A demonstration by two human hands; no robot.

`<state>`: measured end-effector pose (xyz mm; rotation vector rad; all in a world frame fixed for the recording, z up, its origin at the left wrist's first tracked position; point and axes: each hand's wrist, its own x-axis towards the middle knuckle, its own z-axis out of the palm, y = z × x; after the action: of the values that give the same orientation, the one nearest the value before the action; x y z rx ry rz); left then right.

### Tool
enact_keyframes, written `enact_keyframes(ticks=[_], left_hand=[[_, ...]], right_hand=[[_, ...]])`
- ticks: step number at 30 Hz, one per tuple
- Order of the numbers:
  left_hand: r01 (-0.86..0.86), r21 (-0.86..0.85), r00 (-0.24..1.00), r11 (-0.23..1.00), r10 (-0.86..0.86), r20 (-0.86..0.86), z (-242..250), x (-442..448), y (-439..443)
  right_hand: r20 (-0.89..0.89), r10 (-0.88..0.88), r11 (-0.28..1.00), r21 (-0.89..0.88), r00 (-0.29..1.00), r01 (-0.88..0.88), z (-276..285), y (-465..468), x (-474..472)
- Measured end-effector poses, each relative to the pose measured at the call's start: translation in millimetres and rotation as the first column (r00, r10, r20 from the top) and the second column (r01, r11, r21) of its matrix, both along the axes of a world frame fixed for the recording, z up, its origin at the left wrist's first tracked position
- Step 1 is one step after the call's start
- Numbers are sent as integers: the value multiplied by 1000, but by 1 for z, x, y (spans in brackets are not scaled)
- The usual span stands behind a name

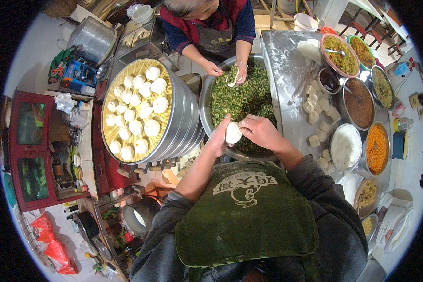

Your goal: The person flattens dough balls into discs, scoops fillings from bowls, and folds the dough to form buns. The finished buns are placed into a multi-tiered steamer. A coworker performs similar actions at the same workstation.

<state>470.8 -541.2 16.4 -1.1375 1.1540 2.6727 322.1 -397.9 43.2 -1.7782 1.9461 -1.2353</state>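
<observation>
A round white dough bun rests in my left hand, which is cupped around its left side. The fingertips of my right hand pinch the bun's right edge. Both hands are over the near part of a large metal basin of chopped green filling. Across the basin, a co-worker's hands hold an open dough wrapper with green filling on it. To the left, white buns sit spaced out on the woven liner of a round metal steamer.
On the right, a floured metal table bears dough pieces, a bowl of white flour, a bowl of orange filling and several other filling bowls. The co-worker stands across the basin. A red cabinet stands far left.
</observation>
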Motion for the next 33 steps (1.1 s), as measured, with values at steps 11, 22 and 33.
enact_keyframes(ticks=[11,22,33], left_hand=[[18,143,997,990,-7,-80,1,12,8],[-18,373,978,927,94,-186,2,5,18],[-107,482,963,870,211,-166,-18,6,21]], right_hand=[[50,31,998,-64,998,-28,10,6,5],[436,-14,992,121,900,-43,36,7,-18],[43,99,989,107,994,-103,21,5,2]])
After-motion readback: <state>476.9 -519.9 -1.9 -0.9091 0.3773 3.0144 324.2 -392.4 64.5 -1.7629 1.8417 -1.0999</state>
